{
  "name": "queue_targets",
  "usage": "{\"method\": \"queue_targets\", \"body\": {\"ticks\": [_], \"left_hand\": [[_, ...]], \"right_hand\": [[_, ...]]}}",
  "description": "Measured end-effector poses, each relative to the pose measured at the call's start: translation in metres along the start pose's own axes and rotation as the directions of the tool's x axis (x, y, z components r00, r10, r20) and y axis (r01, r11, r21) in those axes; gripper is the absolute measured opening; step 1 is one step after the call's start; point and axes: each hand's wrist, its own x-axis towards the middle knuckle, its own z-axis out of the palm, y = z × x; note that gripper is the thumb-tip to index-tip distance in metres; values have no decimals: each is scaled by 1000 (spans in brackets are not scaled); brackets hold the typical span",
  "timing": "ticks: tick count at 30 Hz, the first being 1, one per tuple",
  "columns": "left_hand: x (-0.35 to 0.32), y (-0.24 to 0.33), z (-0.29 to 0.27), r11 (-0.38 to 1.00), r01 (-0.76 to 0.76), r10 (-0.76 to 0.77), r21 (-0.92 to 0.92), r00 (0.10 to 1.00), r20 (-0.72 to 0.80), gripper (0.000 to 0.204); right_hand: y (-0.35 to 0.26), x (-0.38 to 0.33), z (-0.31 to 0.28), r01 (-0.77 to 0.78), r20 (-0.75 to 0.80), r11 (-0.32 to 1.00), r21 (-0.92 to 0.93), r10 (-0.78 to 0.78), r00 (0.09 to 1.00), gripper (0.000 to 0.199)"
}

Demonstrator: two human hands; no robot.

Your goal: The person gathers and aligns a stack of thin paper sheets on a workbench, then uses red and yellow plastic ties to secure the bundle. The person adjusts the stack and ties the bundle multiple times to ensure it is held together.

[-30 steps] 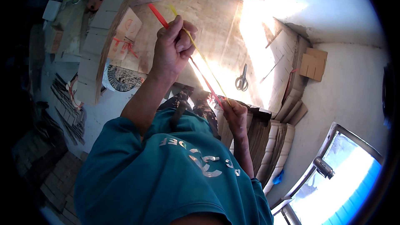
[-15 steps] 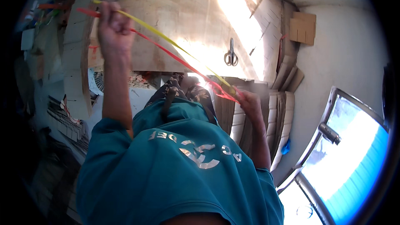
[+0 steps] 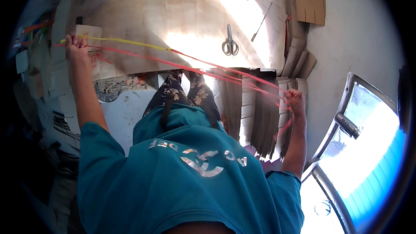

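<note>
A long yellow and red plastic string [image 3: 149, 55] stretches between my two hands above the table's front edge. My left hand [image 3: 77, 48], far out to the left, is closed round its strands, with short yellow and red ends poking out past the fist. A yellow length [image 3: 125, 41] runs from there and meets a red one at about mid-span. My right hand [image 3: 296, 100], lower at the right, is closed on several red strands, and a loose red tail hangs below it, blurred. Black-handled scissors [image 3: 230, 44] lie on the table beyond the strands, touched by neither hand.
The wooden table [image 3: 143, 0] spreads ahead, brightly sunlit in patches. Stacked cardboard sheets [image 3: 264, 117] stand below its right front edge. A cardboard piece [image 3: 310, 8] leans at the right wall. A round fan-like grille [image 3: 107, 90] is beneath the table at left. A glazed door [image 3: 364, 147] stands at right.
My hands have moved farther apart, the left outward and down, the right outward. More of the string shows between them, its red strands now spread apart.
</note>
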Motion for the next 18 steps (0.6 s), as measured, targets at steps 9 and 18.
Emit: {"method": "queue_targets", "body": {"ticks": [9,18], "left_hand": [[-16,-21,-50,993,-99,102,56,993,-54,32],[-58,-16,-195,939,-201,254,279,953,-167,32]], "right_hand": [[5,137,37,280,182,926,-255,-238,954,21],[-27,277,239,468,618,739,-483,-91,781,31]]}}
